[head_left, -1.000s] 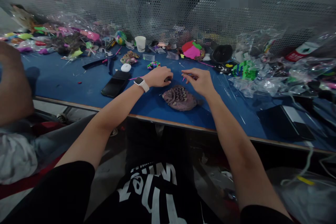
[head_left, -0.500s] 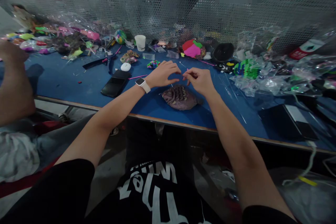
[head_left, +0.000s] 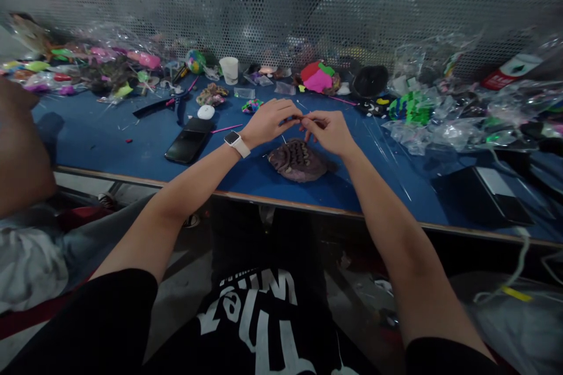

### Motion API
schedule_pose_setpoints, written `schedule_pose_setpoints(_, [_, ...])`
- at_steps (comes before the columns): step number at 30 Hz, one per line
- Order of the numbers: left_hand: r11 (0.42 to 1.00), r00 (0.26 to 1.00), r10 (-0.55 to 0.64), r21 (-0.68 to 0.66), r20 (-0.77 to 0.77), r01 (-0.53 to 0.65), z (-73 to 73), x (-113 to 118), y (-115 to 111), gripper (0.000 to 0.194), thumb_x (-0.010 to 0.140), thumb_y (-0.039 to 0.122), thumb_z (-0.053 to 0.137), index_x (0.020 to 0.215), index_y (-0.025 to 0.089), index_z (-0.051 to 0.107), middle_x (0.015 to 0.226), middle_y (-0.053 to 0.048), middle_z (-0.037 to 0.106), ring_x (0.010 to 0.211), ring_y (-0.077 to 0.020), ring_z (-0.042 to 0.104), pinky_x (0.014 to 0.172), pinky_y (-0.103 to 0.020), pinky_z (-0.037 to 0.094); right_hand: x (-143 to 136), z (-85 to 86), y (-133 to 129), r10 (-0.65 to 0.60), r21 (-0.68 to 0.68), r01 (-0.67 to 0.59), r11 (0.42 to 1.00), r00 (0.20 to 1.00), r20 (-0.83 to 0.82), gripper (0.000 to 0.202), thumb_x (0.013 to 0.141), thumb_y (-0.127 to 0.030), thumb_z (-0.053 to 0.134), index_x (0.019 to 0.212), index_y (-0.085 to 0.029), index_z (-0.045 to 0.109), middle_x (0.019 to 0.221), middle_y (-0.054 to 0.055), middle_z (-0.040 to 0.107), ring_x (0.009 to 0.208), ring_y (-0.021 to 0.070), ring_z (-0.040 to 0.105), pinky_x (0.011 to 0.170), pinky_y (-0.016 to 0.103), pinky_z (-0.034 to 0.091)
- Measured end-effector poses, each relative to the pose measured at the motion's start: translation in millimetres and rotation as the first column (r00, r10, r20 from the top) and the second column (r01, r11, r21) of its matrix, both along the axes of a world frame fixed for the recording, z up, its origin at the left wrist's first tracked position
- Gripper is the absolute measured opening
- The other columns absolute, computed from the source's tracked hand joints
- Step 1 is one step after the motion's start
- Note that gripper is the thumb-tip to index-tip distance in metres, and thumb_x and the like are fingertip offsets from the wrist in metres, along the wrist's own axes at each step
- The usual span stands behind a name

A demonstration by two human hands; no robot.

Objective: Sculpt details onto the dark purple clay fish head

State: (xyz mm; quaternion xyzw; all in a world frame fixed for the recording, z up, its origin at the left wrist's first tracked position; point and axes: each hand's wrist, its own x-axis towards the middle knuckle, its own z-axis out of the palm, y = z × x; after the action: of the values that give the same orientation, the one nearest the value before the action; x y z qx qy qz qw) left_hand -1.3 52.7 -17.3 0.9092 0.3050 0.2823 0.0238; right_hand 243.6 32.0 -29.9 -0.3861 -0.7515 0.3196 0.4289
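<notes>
A brown, fish-shaped clay piece (head_left: 301, 163) lies on the blue table (head_left: 246, 173), with rows of curved ridges on its top and thin white sticks at its left end. Just beyond it, my left hand (head_left: 275, 121) and my right hand (head_left: 328, 130) meet at the fingertips. Both hands are pinched together over something too small to make out. A watch with a white band is on my left wrist. Near my left forearm lie a black phone (head_left: 190, 140) and a pink stick (head_left: 227, 128).
A white round case (head_left: 206, 112), a paper cup (head_left: 229, 70) and black scissors-like tools (head_left: 156, 106) stand or lie further back. Plastic bags (head_left: 457, 129) fill the right. A black box (head_left: 481, 196) sits front right. Another person's arm (head_left: 21, 146) rests at far left.
My left fingers have closed from a spread pose and now touch my right fingertips. The whole view has shifted slightly.
</notes>
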Motion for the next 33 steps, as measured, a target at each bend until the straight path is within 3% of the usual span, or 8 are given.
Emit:
schedule_pose_setpoints(6, [1.0, 0.999, -0.008, 0.021, -0.033, 0.008, 3.3, -2.4, 2.6, 0.025, 0.118, 0.032, 0.05, 0.126, 0.021, 0.071, 0.121, -0.015, 0.075, 0.116, -0.0318, 0.073, 0.103, -0.046, 0.054, -3.3, 0.8, 2.8, -0.081, 0.072, 0.08, 0.994, 0.997, 0.005, 0.062, 0.094, -0.088, 0.077, 0.092, -0.026, 0.081, 0.082, 0.005, 0.078, 0.058, 0.0198, 0.069, 0.061, 0.041, 0.06])
schedule_pose_setpoints(10, [0.999, 0.999, 0.034, 0.023, -0.012, -0.034, 3.9, -24.0, 20.1, 0.025, 0.114, 0.027, 0.052, 0.124, 0.021, 0.074, 0.122, -0.015, 0.074, 0.107, -0.0282, 0.073, 0.098, -0.043, 0.057, 11.9, 1.7, 12.6, -0.232, 0.104, 0.237, 0.966, 0.971, -0.058, 0.062, 0.098, -0.088, 0.073, 0.095, -0.026, 0.078, 0.088, 0.006, 0.078, 0.058, 0.0187, 0.069, 0.06, 0.04, 0.061])
schedule_pose_setpoints(14, [0.999, 0.992, 0.012, -0.032, -0.124, -0.016, 3.4, -49.8, 38.8, 0.021, 0.107, 0.03, 0.064, 0.113, 0.021, 0.082, 0.117, -0.011, 0.078, 0.1, -0.0253, 0.074, 0.094, -0.041, 0.058, 29.6, 1.0, 19.2, -0.34, 0.177, 0.346, 0.921, 0.938, -0.064, 0.063, 0.097, -0.088, 0.074, 0.094, -0.025, 0.077, 0.085, 0.006, 0.077, 0.054, 0.0187, 0.067, 0.055, 0.038, 0.055])
schedule_pose_setpoints(20, [0.994, 0.968, -0.037, -0.108, -0.249, 0.01, 1.6, -55.2, 45.8, 0.026, 0.093, 0.022, 0.066, 0.102, 0.02, 0.09, 0.105, -0.009, 0.082, 0.094, -0.0237, 0.074, 0.097, -0.041, 0.059, 22.1, 1.7, 12.2, -0.321, 0.282, 0.307, 0.909, 0.947, 0.002, 0.047, 0.105, -0.071, 0.074, 0.095, -0.026, 0.078, 0.092, 0.006, 0.082, 0.057, 0.0178, 0.068, 0.06, 0.038, 0.057])
schedule_pose_setpoints(25, [0.996, 0.956, -0.006, -0.087, -0.292, -0.02, 3.5, -55.5, 45.1, 0.031, 0.087, 0.018, 0.062, 0.094, 0.021, 0.092, 0.108, -0.008, 0.084, 0.092, -0.0227, 0.074, 0.088, -0.038, 0.058, 17.9, 1.8, 9.9, -0.297, 0.299, 0.275, 0.914, 0.955, 0.029, 0.036, 0.106, -0.06, 0.076, 0.096, -0.025, 0.08, 0.094, 0.007, 0.083, 0.06, 0.02, 0.069, 0.062, 0.041, 0.058])
schedule_pose_setpoints(33, [0.992, 0.942, 0.011, -0.114, -0.336, -0.052, 3.1, -46.6, 36.9, 0.026, 0.09, 0.025, 0.066, 0.096, 0.019, 0.091, 0.115, -0.011, 0.081, 0.097, -0.0256, 0.073, 0.092, -0.041, 0.056, 17.0, -2.3, 11.1, -0.281, 0.293, 0.255, 0.922, 0.958, 0.051, 0.036, 0.106, -0.061, 0.075, 0.107, -0.026, 0.084, 0.106, 0.009, 0.086, 0.064, 0.0208, 0.072, 0.066, 0.041, 0.062])
